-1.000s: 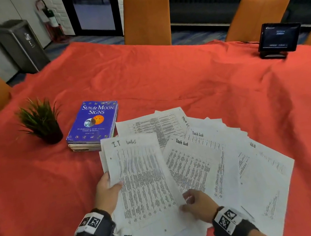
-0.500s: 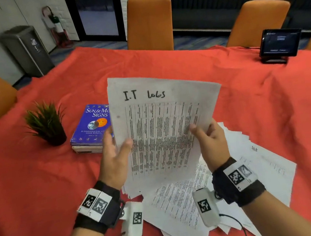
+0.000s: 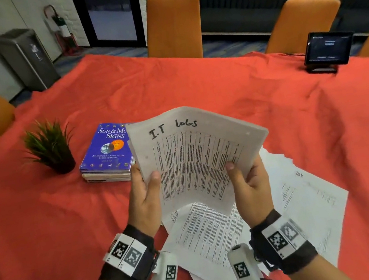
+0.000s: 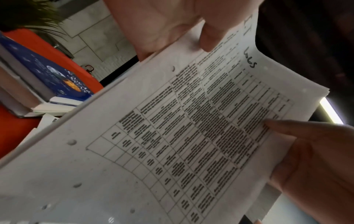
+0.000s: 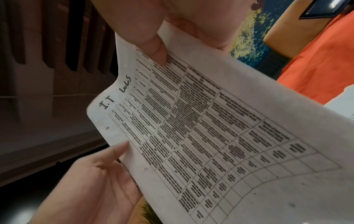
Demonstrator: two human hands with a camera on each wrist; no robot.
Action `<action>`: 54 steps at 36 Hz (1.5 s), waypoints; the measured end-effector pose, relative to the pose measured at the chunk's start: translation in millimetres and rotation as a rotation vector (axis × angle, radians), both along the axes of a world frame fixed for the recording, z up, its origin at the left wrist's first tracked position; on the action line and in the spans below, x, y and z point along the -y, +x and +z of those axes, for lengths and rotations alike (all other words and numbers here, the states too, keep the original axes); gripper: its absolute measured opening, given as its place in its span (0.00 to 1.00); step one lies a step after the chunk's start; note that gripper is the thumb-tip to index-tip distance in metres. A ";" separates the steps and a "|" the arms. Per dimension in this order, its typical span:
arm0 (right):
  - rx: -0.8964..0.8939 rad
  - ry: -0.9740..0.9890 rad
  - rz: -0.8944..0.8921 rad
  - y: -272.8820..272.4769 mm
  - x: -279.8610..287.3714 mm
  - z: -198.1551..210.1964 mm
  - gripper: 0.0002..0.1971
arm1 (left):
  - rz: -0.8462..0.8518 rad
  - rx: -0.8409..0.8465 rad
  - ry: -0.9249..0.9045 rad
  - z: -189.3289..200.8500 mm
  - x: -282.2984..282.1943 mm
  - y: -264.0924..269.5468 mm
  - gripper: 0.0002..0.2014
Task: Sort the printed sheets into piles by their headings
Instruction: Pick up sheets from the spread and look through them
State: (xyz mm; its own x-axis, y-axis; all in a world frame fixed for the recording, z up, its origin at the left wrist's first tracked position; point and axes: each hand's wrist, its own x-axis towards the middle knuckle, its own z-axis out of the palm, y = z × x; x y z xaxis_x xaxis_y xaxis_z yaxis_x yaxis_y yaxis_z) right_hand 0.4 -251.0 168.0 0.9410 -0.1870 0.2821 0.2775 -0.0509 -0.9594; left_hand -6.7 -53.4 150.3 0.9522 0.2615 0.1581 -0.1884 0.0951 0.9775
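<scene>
Hands: two, the left hand [image 3: 144, 195] and the right hand [image 3: 251, 186].
Held sheets headed "I.T logs" [image 3: 195, 159]: a thin sheaf; exact number could not be told.
Loose sheets [image 3: 306, 205] on the red cloth: several overlapping, not countable.
Books [image 3: 106, 150]: a stack of at least two.
Potted plants [image 3: 49, 144]: one.
Orange chairs [image 3: 173, 25]: four partly visible.
Tablet screens [image 3: 328, 49]: one.
Bins [image 3: 25, 57]: one.

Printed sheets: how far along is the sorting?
No sorted piles show yet. In hand: both hands, left and right, hold up white printed sheets headed "I.T logs". Left: the fanned heap of white printed sheets on the red tablecloth.
</scene>
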 end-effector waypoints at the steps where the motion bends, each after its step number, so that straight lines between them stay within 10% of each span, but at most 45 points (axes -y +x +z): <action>1: -0.018 -0.008 0.009 -1.3 0.2 -2.9 0.12 | -0.007 -0.009 -0.011 -2.1 0.3 0.0 0.23; 9: -0.156 0.004 0.029 0.1 5.9 -24.1 0.15 | 0.020 -0.092 -0.001 -20.5 -2.2 0.6 0.32; 34: -0.348 0.047 0.046 -1.8 -5.1 -38.3 0.15 | 0.063 -0.228 0.003 -55.2 -10.7 -5.7 0.17; 54: -0.883 -0.555 0.468 -14.7 -156.9 -115.2 0.13 | 0.254 -0.672 0.473 -100.1 -192.3 -68.9 0.09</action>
